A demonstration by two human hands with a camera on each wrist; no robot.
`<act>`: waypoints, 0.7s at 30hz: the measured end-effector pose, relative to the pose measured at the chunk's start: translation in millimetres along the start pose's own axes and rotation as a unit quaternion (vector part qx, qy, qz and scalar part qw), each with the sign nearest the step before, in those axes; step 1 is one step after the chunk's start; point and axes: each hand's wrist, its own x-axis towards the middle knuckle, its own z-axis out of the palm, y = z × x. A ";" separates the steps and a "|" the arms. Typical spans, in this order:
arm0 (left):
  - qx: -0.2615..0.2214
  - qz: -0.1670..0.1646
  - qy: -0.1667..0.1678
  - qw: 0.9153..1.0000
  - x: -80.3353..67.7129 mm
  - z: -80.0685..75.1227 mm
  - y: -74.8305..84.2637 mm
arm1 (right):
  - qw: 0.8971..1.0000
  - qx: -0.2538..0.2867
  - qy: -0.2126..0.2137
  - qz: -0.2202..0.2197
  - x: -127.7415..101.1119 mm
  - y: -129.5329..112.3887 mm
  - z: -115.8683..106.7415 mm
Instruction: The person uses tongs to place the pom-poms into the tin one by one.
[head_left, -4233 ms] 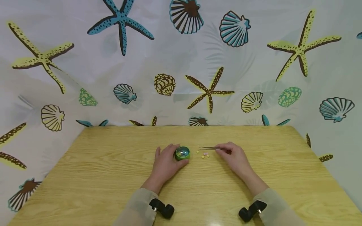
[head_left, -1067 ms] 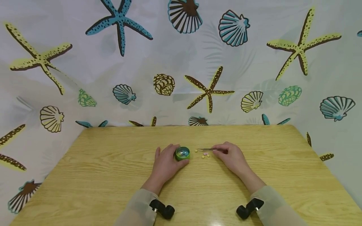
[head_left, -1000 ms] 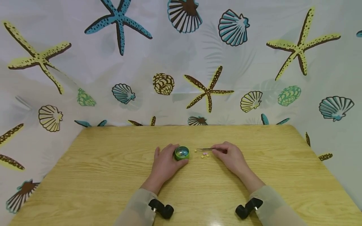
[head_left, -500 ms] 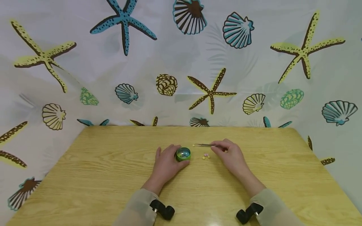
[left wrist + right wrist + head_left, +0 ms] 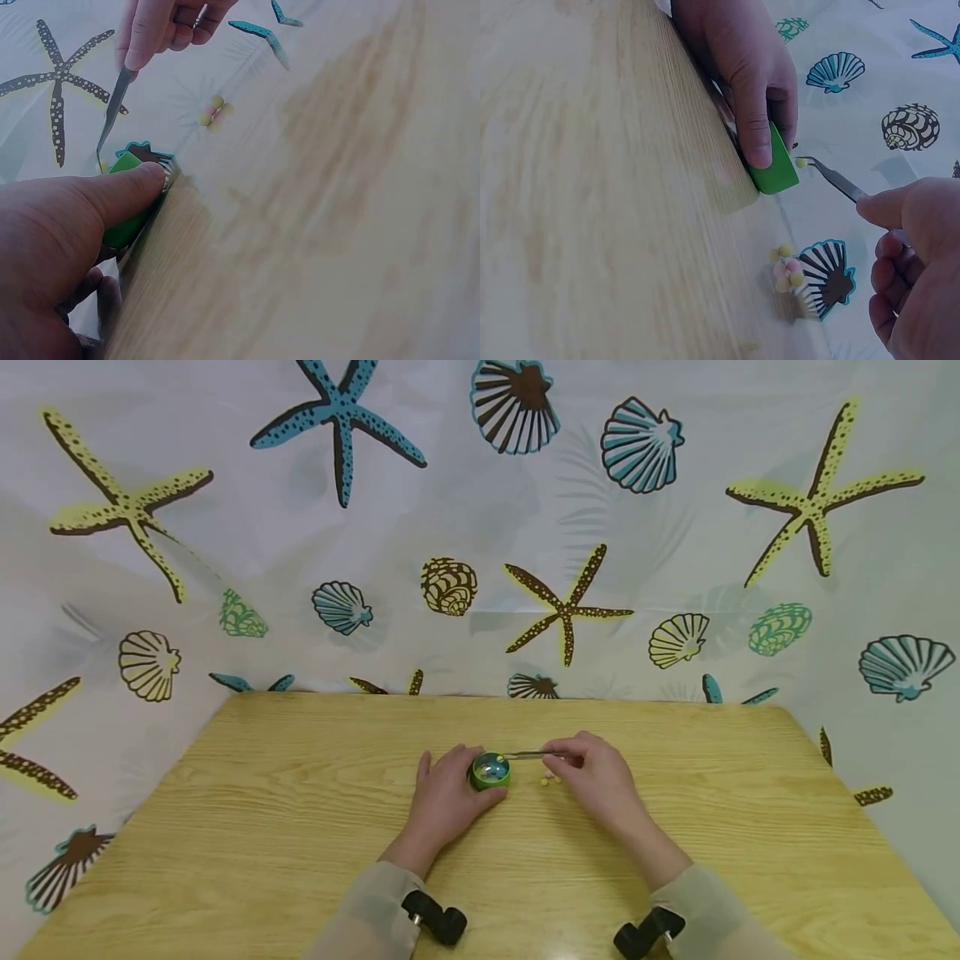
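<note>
My left hand (image 5: 448, 802) grips a small round green cup (image 5: 491, 785) on the table, thumb along its near side in the left wrist view. Inside the cup is a shiny bluish surface with small bits too small to tell. My right hand (image 5: 596, 781) pinches thin metal tweezers (image 5: 836, 180) with a bent tip. At that tip sits a small yellow ball (image 5: 801, 162), over the cup's right rim in the head view. A little cluster of yellow and pink balls (image 5: 786, 275) lies on the table to the right of the cup, partly behind my right hand in the head view.
The wooden table (image 5: 315, 752) reaches back to a white cloth (image 5: 375, 527) printed with starfish and shells. The cloth also hangs along both sides. Black camera mounts (image 5: 435, 918) sit on both wrists.
My right hand lifted the yellow ball off the table with the tweezers and carried it left to the cup. The left hand kept its hold; the head view shifted slightly.
</note>
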 end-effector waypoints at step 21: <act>0.000 0.004 0.006 1.000 -0.3 0.1 0.2 | 0.999 0.030 -0.007 0.036 -8.6 17.5 -26.7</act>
